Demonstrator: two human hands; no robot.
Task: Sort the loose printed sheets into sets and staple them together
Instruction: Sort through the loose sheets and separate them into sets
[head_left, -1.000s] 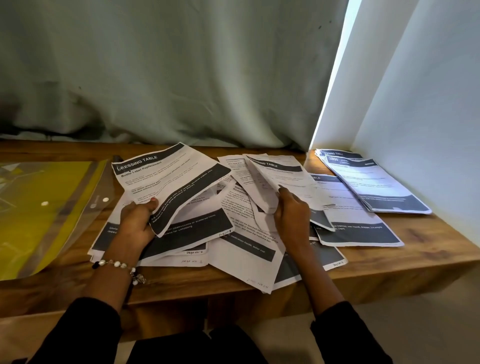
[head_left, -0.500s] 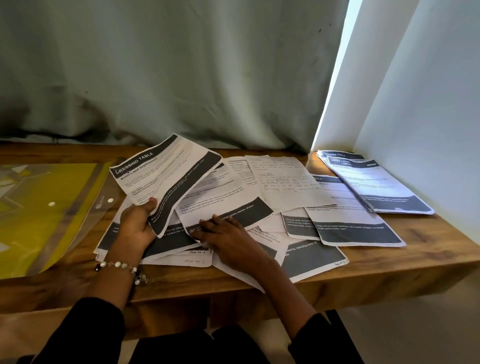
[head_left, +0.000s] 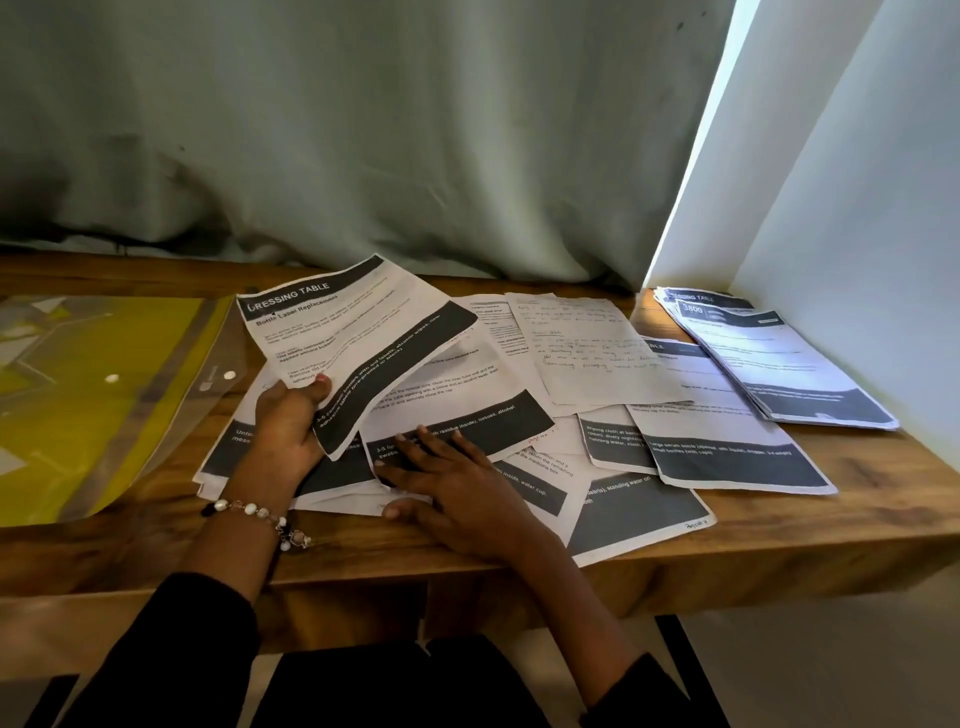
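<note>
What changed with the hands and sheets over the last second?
The right hand let go of the sheets it had lifted, moved left and now lies flat on a sheet in the spread. A handwritten sheet now lies uncovered. The left hand still grips the "Dressing Table" sheet; the stack stayed.

This looks like a home study corner, not an office: a wooden desk (head_left: 779, 535) pushed against a grey-green curtain (head_left: 363, 130) and a plain white wall (head_left: 857, 208), strewn with printed sheets (head_left: 613, 364) beside a yellow plastic document folder (head_left: 93, 395).
</note>
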